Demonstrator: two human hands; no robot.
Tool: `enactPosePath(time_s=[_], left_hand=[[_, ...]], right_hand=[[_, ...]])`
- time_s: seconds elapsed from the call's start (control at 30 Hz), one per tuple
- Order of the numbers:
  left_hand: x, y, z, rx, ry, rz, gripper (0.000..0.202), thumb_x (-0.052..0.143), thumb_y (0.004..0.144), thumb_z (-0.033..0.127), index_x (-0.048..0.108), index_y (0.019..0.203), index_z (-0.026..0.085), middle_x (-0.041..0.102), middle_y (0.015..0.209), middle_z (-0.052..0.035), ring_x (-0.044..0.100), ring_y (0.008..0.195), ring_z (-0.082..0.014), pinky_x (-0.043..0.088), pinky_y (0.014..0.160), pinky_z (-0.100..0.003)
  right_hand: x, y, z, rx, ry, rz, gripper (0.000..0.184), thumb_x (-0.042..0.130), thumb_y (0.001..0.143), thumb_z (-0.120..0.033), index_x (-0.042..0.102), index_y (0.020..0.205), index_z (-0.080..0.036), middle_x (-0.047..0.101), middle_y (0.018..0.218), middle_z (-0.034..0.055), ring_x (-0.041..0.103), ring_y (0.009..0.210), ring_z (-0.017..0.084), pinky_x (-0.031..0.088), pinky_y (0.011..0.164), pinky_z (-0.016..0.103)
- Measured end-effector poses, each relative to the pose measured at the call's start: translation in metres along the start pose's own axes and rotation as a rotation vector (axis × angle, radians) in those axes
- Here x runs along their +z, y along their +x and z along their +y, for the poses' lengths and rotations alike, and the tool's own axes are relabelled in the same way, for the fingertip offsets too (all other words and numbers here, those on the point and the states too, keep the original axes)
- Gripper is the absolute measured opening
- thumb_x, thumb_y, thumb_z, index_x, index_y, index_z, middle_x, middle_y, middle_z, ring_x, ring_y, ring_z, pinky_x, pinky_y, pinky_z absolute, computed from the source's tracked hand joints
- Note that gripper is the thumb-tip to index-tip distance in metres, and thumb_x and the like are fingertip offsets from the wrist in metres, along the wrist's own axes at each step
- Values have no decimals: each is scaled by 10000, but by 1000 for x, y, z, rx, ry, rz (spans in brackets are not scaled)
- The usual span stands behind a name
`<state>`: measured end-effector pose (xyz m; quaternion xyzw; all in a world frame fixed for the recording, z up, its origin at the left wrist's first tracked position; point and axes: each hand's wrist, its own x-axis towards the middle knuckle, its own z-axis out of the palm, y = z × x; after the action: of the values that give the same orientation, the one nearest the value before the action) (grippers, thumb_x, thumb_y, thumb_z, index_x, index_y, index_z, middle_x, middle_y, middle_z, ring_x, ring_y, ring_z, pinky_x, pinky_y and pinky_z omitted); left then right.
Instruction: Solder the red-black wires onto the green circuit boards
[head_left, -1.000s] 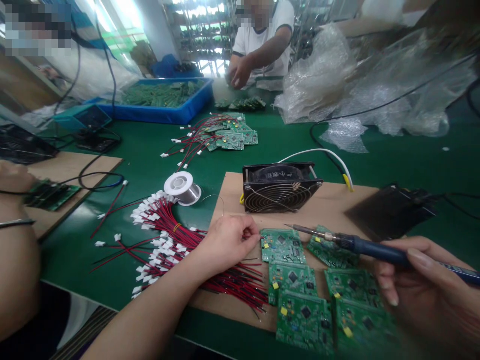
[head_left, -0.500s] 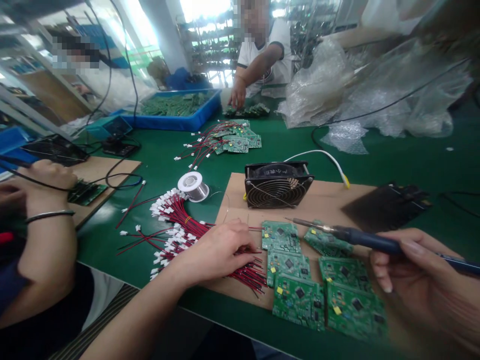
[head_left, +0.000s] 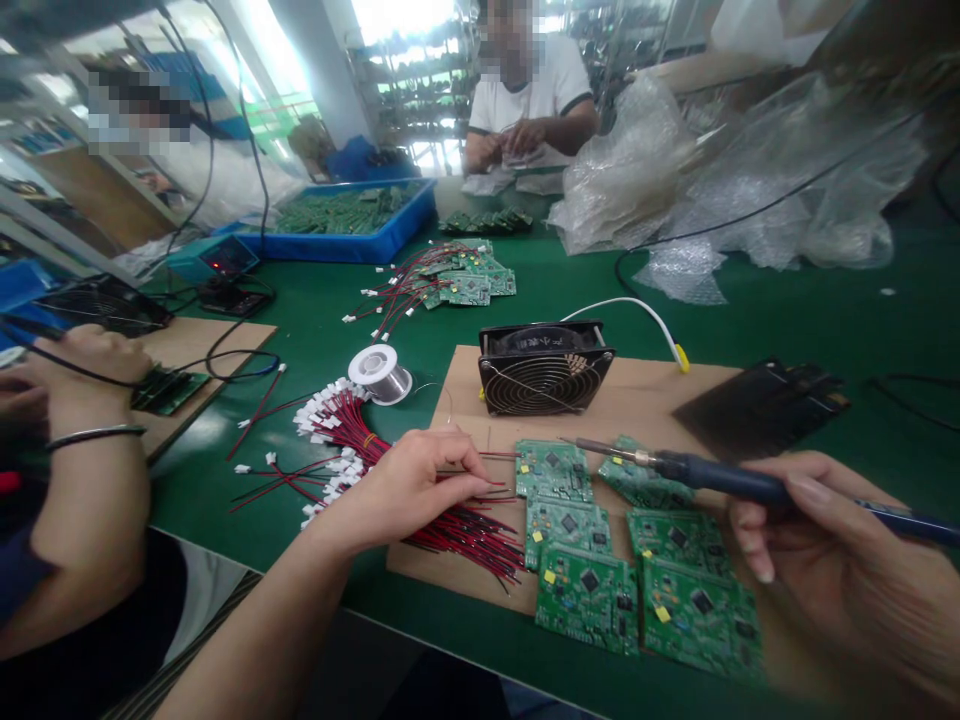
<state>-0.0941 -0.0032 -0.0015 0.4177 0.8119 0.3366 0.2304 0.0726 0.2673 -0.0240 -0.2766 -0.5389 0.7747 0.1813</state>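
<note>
I'm watching the left hand [head_left: 427, 487] pinching what looks like a red wire lead [head_left: 498, 484] above the wire bundle [head_left: 469, 535], which is lying beside the green circuit boards [head_left: 589, 600] on the bench [head_left: 315, 300]. The right hand [head_left: 832, 520] is grasping a soldering iron [head_left: 731, 481], its tip hovering near the farthest left board. A lead is apparently being singled out for soldering; the next move is probably calling for guiding its end to a board while keeping the tip clear of the fingers.
</note>
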Motion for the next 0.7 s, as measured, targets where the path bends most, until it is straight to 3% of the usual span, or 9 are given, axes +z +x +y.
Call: enactPosePath(time_s=[0.13,0.3,0.43,0.53,0.7], left_hand=[[3,0,-2,-128,-146,44,160,573,853,272,671,772,175,687,762,3,611,717,-125,431,672,-237],[4,1,-1,-118,-170,122,189,527,883,289,619,777,162,640,719,8,582,679,-111,431,642,-227],[7,-2,7,32,-161,250,176,478,921,255,572,800,167,592,724,17,547,658,-91,426,625,-210],[18,-1,10,170,12,302,148,463,933,189,583,848,173,615,775,10,560,701,-90,428,645,-201],[33,4,3,224,162,347,146,450,940,150,582,882,174,641,789,4,593,695,-100,445,636,-212]], right_hand=[[-8,3,8,-31,3,-35,270,856,578,-375,706,717,-200,623,578,87,548,431,193,433,317,238],[-14,4,10,-41,10,-61,235,833,620,-366,709,741,-208,621,569,81,553,424,197,435,320,241],[-8,1,6,-34,-5,-89,230,843,619,-364,712,729,-210,614,546,74,563,417,201,445,323,242],[-2,-2,4,-37,-11,-76,225,851,618,-355,709,722,-215,621,552,69,569,435,189,461,339,228],[4,-7,1,-68,-42,-76,230,847,623,-377,709,693,-207,623,553,73,576,447,184,466,340,213]])
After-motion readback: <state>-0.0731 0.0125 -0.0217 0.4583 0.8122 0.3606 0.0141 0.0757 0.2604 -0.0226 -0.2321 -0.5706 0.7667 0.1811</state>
